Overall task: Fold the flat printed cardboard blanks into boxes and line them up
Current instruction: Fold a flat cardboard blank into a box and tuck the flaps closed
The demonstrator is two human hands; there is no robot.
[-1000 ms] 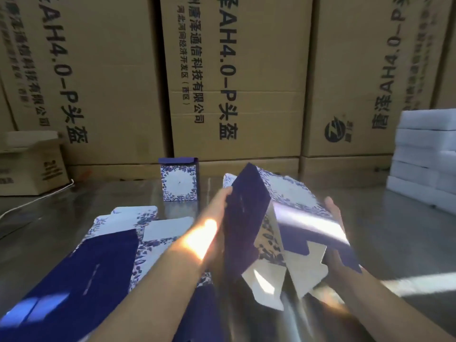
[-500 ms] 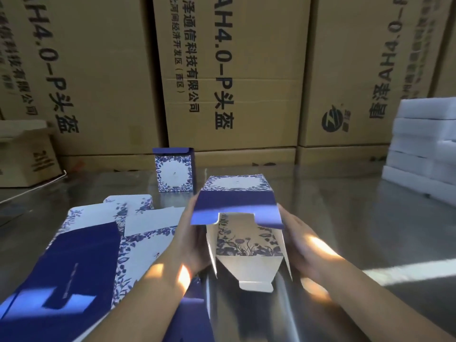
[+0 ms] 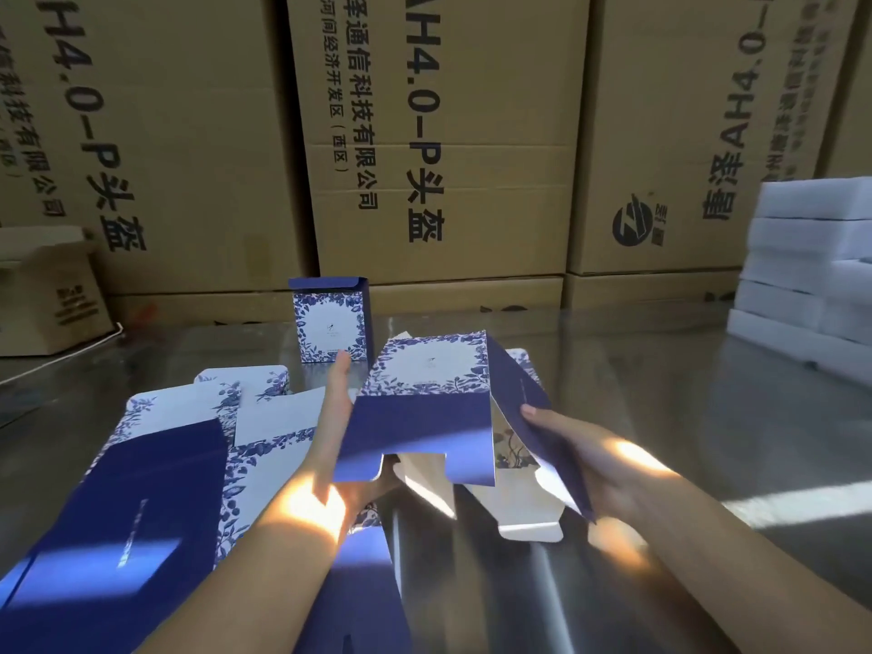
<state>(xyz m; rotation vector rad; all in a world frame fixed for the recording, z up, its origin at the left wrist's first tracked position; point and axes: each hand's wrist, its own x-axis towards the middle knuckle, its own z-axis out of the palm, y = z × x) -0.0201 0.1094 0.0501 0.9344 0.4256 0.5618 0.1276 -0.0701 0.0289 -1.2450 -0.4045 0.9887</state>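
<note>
A half-folded blue and white floral box (image 3: 424, 403) is held above the shiny table, its open end with loose white flaps facing me. My left hand (image 3: 337, 441) holds its left side, fingers straight along the wall and thumb under the notched blue flap. My right hand (image 3: 580, 450) grips the blue right panel, thumb on top. One finished box (image 3: 330, 323) stands upright farther back. A pile of flat printed blanks (image 3: 155, 469) lies at the left under my left forearm.
Large brown cartons (image 3: 439, 134) form a wall behind the reflective table (image 3: 684, 394). A stack of white foam slabs (image 3: 811, 266) stands at the right. A small open carton (image 3: 47, 295) sits at the far left.
The box has turned from a tilted pose to floral face up with the open end toward me. The blue right panel has swung outward in my right hand.
</note>
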